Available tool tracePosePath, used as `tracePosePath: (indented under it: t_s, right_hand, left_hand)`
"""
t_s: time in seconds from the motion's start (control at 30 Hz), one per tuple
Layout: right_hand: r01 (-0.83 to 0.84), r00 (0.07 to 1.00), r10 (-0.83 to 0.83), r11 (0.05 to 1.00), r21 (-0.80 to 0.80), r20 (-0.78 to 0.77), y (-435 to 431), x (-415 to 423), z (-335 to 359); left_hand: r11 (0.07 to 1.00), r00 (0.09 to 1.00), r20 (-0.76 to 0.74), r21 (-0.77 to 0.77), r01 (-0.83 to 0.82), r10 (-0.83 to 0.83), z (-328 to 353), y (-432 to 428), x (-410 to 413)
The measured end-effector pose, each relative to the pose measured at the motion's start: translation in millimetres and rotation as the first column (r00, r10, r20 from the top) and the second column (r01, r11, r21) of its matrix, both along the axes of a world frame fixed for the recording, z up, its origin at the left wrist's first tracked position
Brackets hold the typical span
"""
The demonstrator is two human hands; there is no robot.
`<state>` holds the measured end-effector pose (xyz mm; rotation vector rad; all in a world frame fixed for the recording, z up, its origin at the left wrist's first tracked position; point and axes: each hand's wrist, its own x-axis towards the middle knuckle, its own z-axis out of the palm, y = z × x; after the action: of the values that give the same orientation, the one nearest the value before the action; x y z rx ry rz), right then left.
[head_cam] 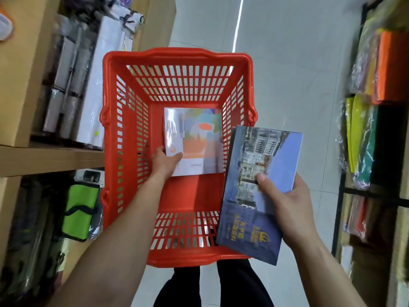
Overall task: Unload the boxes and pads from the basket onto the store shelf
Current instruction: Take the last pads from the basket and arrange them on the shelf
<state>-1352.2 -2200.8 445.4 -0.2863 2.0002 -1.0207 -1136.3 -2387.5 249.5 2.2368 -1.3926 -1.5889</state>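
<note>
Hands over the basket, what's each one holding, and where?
Left hand grips the colourful pad at its near left corner, inside the red basket. Right hand holds the blue box at its right edge.

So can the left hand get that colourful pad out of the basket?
Probably yes. The left hand already has its fingers on the colourful pad's near corner, and the red basket is open on top with nothing lying over the pad.

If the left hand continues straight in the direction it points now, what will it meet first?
The left hand already grips the colourful pad. Pushing on, it would probably reach the far wall of the red basket, though depth is unclear.
</note>
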Motion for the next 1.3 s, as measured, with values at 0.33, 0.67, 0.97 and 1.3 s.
tracePosePath:
  t_s: [0.33,0.67,0.97,1.3]
  right_hand:
    - [-0.007,0.991,0.013,0.999,0.048,-0.131,-5,10,22]
    - [-0.255,0.963,0.240,0.958,-0.130,-0.119,-38,34,136]
    - [-0.598,0.790,0.593,0.694,-0.400,-0.152,-55,108,264]
    - [-0.752,0.571,0.782,0.378,-0.540,-0.249,40,250,340]
  left_hand:
    - [0.933,0.988,-0.068,-0.343,0.104,-0.136,116,22,-11]
    - [0.848,0.986,-0.099,-0.503,-0.165,0.133,330,86,65]
    - [0.645,0.916,-0.113,-0.677,-0.355,0.386,508,226,156]
    - [0.267,0.714,-0.234,-0.815,-0.514,0.659,583,450,253]
